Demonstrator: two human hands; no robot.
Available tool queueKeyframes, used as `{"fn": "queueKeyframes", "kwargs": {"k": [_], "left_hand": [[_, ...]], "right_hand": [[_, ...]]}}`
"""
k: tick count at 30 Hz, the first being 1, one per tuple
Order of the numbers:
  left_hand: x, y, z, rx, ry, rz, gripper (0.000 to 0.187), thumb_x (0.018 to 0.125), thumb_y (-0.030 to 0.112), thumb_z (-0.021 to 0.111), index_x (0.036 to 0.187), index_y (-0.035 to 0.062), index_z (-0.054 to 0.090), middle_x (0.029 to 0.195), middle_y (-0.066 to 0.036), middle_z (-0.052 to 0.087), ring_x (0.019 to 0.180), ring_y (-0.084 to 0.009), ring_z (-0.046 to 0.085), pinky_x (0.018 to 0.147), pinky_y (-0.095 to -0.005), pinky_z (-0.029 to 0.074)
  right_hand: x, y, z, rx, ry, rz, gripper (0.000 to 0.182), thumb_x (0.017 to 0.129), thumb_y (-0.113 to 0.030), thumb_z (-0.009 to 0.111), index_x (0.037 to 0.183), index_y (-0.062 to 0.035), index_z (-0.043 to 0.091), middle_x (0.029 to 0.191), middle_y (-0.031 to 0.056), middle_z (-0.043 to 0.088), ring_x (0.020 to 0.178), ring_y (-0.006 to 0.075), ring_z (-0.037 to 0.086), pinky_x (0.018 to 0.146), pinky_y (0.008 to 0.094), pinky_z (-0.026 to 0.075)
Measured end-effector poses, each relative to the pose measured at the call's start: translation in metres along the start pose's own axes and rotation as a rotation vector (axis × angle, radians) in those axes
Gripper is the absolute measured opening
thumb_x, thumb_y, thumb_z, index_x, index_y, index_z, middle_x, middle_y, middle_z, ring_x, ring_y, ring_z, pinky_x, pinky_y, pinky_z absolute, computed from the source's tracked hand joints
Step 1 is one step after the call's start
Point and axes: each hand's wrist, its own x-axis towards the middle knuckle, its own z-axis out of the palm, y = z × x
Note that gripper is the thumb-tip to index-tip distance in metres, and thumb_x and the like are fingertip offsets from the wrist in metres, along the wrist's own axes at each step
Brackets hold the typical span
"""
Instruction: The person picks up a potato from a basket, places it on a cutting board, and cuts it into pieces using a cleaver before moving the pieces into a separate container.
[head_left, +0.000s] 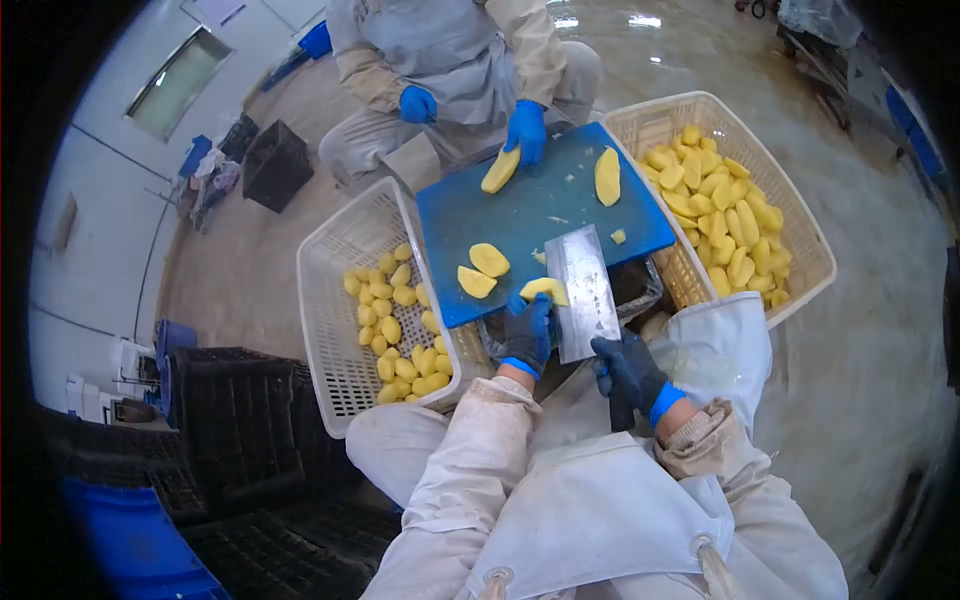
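Observation:
My right hand (630, 372), in a dark glove, grips the handle of a cleaver (584, 290), its broad blade over the near edge of a blue cutting board (440, 215). Beside the blade, my left hand (528, 332) has its fingers around a peeled potato piece (545, 290), which touches or overlaps the steel in this view. Two cut potato pieces (488, 260) lie on the board to the left. A long potato half (607, 177) rests near the far right corner, and a small scrap (618, 237) sits right of the blade.
Across the board, a person's blue-gloved hand (526, 132) holds a potato piece (501, 169). A white crate (335, 385) of whole peeled potatoes stands left; another crate (815, 255) of cut potatoes stands right. Black crates (235, 420) are stacked at lower left.

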Motion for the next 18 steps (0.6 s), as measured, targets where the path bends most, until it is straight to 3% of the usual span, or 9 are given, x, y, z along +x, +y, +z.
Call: {"fn": "queueKeyframes", "kwargs": {"k": [1, 2, 9, 11, 15, 18], "left_hand": [[-0.002, -0.001, 0.006, 0.132, -0.03, 0.077, 0.023, 0.087, 0.011, 0.049, 0.107, 0.0006, 0.05, 0.101, -0.009, 0.058, 0.092, -0.0187, 0.055, 0.08, -0.0294, 0.045], [0.001, -0.011, 0.012, -0.046, 0.017, 0.023, 0.022, 0.087, 0.011, 0.049, 0.105, -0.0005, 0.051, 0.098, -0.009, 0.06, 0.092, -0.019, 0.055, 0.082, -0.0291, 0.043], [0.016, -0.012, 0.005, 0.039, -0.018, 0.126, 0.026, 0.087, 0.011, 0.048, 0.111, 0.0006, 0.048, 0.104, -0.01, 0.058, 0.094, -0.019, 0.055, 0.083, -0.0306, 0.043], [0.026, -0.017, -0.008, 0.293, -0.006, 0.319, 0.03, 0.087, 0.01, 0.048, 0.116, 0.0022, 0.046, 0.104, -0.009, 0.057, 0.094, -0.0183, 0.055, 0.083, -0.0306, 0.044], [0.03, 0.003, -0.017, 0.202, -0.002, 0.212, 0.029, 0.085, 0.008, 0.049, 0.114, 0.0027, 0.049, 0.099, -0.012, 0.059, 0.092, -0.0228, 0.057, 0.082, -0.0327, 0.045], [0.034, 0.002, -0.016, 0.248, -0.06, 0.129, 0.032, 0.086, 0.009, 0.05, 0.117, 0.0046, 0.046, 0.101, -0.009, 0.057, 0.091, -0.0182, 0.056, 0.077, -0.0291, 0.047]], "right_hand": [[0.002, -0.001, -0.001, 0.003, 0.004, -0.001, 0.018, 0.084, -0.021, 0.055, 0.091, -0.0049, 0.052, 0.058, 0.0047, 0.051, 0.04, 0.0147, 0.047, 0.035, 0.0271, 0.039], [0.006, 0.0, -0.003, 0.058, 0.0, 0.014, 0.016, 0.083, -0.02, 0.056, 0.089, -0.0064, 0.052, 0.058, 0.0037, 0.05, 0.04, 0.0142, 0.046, 0.035, 0.0267, 0.039], [0.001, -0.014, -0.012, 0.239, 0.018, 0.075, 0.015, 0.083, -0.02, 0.057, 0.088, -0.0079, 0.052, 0.059, 0.0026, 0.05, 0.04, 0.014, 0.047, 0.036, 0.0275, 0.04], [-0.001, -0.018, -0.014, 0.269, 0.009, 0.072, 0.015, 0.083, -0.021, 0.057, 0.089, -0.0077, 0.052, 0.059, 0.0028, 0.051, 0.04, 0.014, 0.047, 0.036, 0.0275, 0.041], [-0.008, -0.025, -0.008, 0.088, 0.036, -0.036, 0.017, 0.083, -0.021, 0.057, 0.093, -0.0077, 0.052, 0.059, 0.0029, 0.051, 0.04, 0.0126, 0.046, 0.035, 0.0258, 0.04], [-0.008, -0.023, -0.001, 0.002, 0.031, -0.083, 0.017, 0.083, -0.021, 0.058, 0.093, -0.0077, 0.052, 0.057, 0.0028, 0.05, 0.039, 0.0119, 0.047, 0.034, 0.0248, 0.039]]}}
